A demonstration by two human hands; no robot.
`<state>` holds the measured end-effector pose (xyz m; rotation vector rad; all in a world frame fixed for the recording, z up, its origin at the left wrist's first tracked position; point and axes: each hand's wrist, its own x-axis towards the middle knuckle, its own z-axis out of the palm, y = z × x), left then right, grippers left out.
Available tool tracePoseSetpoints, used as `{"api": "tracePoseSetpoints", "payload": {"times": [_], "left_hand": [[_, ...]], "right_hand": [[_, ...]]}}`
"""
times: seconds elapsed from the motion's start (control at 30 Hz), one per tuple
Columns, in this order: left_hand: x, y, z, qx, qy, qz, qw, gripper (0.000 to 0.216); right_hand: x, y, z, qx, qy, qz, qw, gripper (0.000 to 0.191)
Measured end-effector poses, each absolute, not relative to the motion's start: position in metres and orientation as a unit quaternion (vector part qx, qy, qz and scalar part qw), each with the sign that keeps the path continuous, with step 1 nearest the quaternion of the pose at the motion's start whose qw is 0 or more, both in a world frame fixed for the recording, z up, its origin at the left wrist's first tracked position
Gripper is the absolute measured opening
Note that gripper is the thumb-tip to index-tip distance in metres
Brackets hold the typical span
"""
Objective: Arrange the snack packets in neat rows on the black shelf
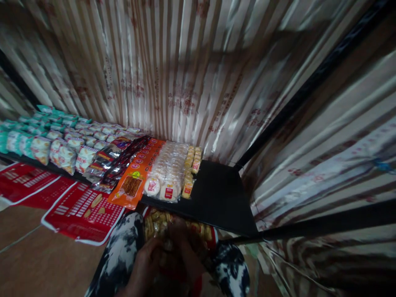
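Low between my knees, my left hand (150,253) and my right hand (181,237) are close together over a pile of yellow, clear-wrapped snack packets (154,220). Both hands look closed, with the fingers curled toward each other. Shiny clear wrapping shows in the gap between them. Dim light and the hands themselves hide what the fingers grip. The pile lies just in front of the shelf edge, with a red-and-white edge at its right end. On the black shelf (222,194) above, similar small yellow packets (187,187) stand in a row.
Left of the yellow packets are round white crackers (168,192), an orange snack bag (131,185), dark packets (107,159) and white-and-green bags (18,140). Red printed sheets (86,210) hang below. A black frame bar (284,109) slants at right before the striped curtain (173,62).
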<state>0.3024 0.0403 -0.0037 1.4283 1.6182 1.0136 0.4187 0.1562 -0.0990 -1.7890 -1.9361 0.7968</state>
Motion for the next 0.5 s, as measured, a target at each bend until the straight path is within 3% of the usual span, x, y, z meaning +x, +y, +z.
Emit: {"api": "tracePoseSetpoints", "payload": {"times": [0.13,0.27,0.5], "left_hand": [[0.301,0.057,-0.015,0.550,0.650,0.384,0.356,0.026],[0.299,0.072,-0.034,0.524,0.679,0.372,0.355,0.043],[0.314,0.075,-0.022,0.418,0.628,0.422,0.502,0.044]], "right_hand": [[0.436,0.136,-0.079,-0.648,-0.668,0.304,0.204,0.021],[0.464,0.108,-0.049,-0.617,-0.679,0.320,0.237,0.027],[0.492,0.092,0.015,-0.496,-0.741,0.367,0.265,0.032]]}}
